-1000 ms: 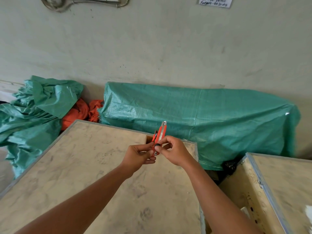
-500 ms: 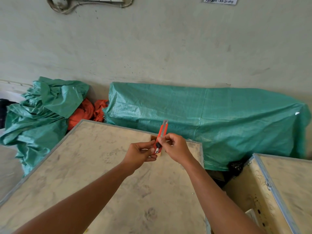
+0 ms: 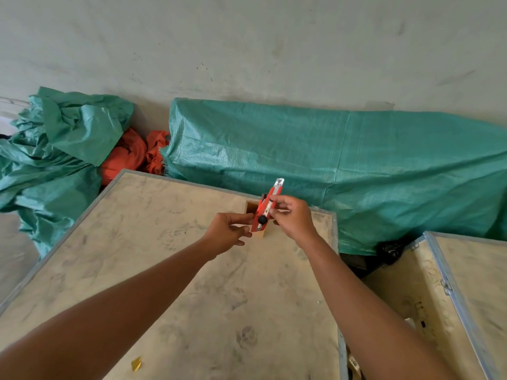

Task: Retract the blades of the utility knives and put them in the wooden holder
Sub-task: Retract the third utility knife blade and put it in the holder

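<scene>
I hold a red utility knife [image 3: 265, 209] upright and tilted to the right, above the far part of the crate top. Its metal tip points up and a black knob shows on its lower body. My left hand [image 3: 229, 233] pinches the knife's lower end. My right hand [image 3: 293, 219] grips its middle from the right, fingers on the body. Right behind the knife stands the small wooden holder [image 3: 251, 208], an open box; most of it is hidden by the knife and my hands. Another knife's dark end seems to stick out there.
The plywood crate top [image 3: 170, 270] has metal edges. A second crate [image 3: 472, 283] stands to the right across a gap. Green tarp bundles [image 3: 356, 165] and orange cloth [image 3: 129, 154] lie against the wall. A small yellow scrap [image 3: 136, 363] lies near the front.
The knife has tilted a little more to the right and its black knob now faces me. The camera has dipped down slightly. Both hands stay on the knife.
</scene>
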`<action>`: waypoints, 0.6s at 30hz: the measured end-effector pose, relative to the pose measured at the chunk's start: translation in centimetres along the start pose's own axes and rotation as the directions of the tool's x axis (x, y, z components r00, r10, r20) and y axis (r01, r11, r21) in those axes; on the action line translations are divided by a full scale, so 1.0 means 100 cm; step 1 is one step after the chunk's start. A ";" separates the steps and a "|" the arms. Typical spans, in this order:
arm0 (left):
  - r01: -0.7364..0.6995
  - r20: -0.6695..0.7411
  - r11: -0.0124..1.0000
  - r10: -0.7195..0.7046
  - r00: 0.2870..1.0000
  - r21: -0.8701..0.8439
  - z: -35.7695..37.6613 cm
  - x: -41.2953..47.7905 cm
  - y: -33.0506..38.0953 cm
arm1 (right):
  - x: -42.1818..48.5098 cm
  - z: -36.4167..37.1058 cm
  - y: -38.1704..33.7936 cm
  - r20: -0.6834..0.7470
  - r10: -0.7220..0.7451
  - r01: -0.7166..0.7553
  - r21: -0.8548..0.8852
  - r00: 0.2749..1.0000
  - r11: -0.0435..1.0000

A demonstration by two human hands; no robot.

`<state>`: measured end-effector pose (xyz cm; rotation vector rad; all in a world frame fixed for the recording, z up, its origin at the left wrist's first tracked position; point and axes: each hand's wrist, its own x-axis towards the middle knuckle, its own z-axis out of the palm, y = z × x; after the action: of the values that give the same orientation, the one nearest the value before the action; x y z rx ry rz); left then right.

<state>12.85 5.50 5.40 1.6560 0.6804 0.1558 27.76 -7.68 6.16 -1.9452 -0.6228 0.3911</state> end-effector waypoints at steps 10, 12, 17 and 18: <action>0.042 -0.127 0.969 -0.011 0.992 0.245 -0.005 0.093 -0.026 | 0.062 0.043 0.035 -0.164 -0.059 0.028 -0.186 0.985 0.982; 0.068 -0.121 0.951 -0.033 0.992 0.301 -0.002 0.108 -0.033 | 0.066 0.056 0.041 -0.161 -0.117 0.079 -0.227 0.980 0.971; 0.173 -0.096 0.915 -0.147 0.984 0.365 0.009 0.135 -0.051 | 0.068 0.082 0.058 -0.079 -0.228 0.190 -0.333 0.971 0.924; 0.180 -0.098 0.917 -0.155 0.983 0.357 0.010 0.138 -0.053 | 0.068 0.085 0.062 -0.053 -0.240 0.208 -0.342 0.969 0.916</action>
<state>22.73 11.92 -3.57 1.9432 0.9429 -0.0428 30.42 0.33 -3.12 -2.1671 -0.8867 0.0482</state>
